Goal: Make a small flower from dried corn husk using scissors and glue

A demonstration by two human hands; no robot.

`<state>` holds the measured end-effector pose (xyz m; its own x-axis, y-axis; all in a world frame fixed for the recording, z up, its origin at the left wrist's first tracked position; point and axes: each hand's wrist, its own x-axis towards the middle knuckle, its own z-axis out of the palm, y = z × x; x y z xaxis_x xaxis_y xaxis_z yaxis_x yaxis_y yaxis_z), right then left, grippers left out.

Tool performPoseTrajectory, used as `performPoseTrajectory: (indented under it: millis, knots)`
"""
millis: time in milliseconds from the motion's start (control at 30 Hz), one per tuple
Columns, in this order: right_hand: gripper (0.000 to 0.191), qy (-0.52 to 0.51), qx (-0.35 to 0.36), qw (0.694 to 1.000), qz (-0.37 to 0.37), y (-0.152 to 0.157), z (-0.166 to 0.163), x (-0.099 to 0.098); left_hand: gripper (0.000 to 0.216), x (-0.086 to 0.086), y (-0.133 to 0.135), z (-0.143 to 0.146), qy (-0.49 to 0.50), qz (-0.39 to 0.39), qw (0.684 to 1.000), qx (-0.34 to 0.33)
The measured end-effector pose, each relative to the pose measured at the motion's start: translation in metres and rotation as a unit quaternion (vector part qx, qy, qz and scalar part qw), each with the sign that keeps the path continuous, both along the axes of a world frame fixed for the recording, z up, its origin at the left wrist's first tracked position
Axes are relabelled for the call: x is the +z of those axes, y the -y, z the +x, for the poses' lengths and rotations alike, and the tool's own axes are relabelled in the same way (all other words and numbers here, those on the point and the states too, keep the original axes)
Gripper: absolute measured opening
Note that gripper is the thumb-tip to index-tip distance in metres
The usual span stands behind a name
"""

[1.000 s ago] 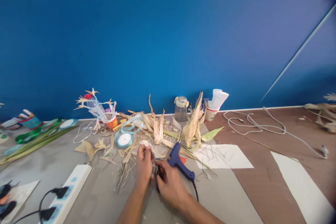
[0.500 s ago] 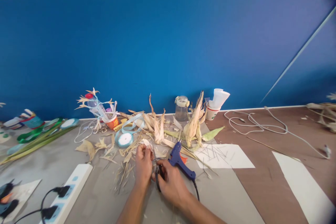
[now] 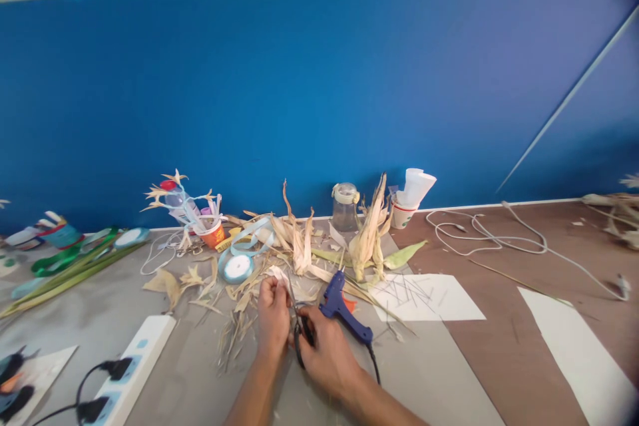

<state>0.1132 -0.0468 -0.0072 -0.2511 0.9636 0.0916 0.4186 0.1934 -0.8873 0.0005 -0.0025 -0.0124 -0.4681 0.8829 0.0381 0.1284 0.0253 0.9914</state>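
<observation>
A: What's different from a second ago?

B: Very little. The left hand and right hand have kept almost the same places, but more of the narrow blade now shows beside the left fingertips.

A: Blade of what?

B: The black-handled metal scissors. The right fingers are curled round the handle loops, and the blades slant up toward the left hand.

A: And the left fingers?

B: Pinched together on a small, thin, whitish papery piece, which pokes out just beyond their tips. Whether the blades touch it, I can't tell.

A: What lies around the fingers?

B: Just right of the right fingers, a dark blue plastic glue gun, smooth and angular, its cord trailing toward the wearer. Beyond the left fingertips and a little left, a round spool of pale blue ribbon, its loose end curling in loops. Left of the left hand, thin, straw-like dry scraps.

A: Farther out?

B: Straight beyond both hands, crinkled, pointed cream corn husks. Beyond the glue gun, a taller, ribbed yellowish husk bundle tapers to a dark tip.
</observation>
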Motion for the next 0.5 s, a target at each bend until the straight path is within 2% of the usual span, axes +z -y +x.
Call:
performPoseTrajectory:
  millis: [500]
  knots:
    - [0.036, 0.022, 0.002, 1.0, 0.0, 0.0, 0.0008, 0.0008, 0.03, -0.0073, -0.0013, 0.0009, 0.057, 0.022, 0.998, -0.005]
